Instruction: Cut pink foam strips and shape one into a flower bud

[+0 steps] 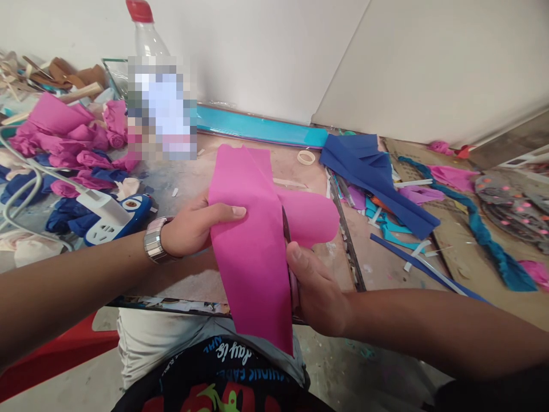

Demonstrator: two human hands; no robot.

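Observation:
A long sheet of pink fabric [253, 269] hangs between my hands, its lower end drooping past the table's front edge. My left hand [197, 223] grips it from the left side, thumb on top and fingers hidden underneath. At the right edge, my right hand [315, 286] holds a pair of scissors [286, 226], whose dark blade lies against the cloth. Beyond the blade, a rounded flap of the pink fabric [313, 217] curls off to the right. Most of the scissors' handles are covered by my fingers.
Pink and blue cloth bundles [68, 137] crowd the left, beside a power strip [111, 220] with a white plug. A red-capped bottle [148, 34] stands behind. Folded blue fabric [377, 177], a tape ring [306, 157] and scraps lie to the right.

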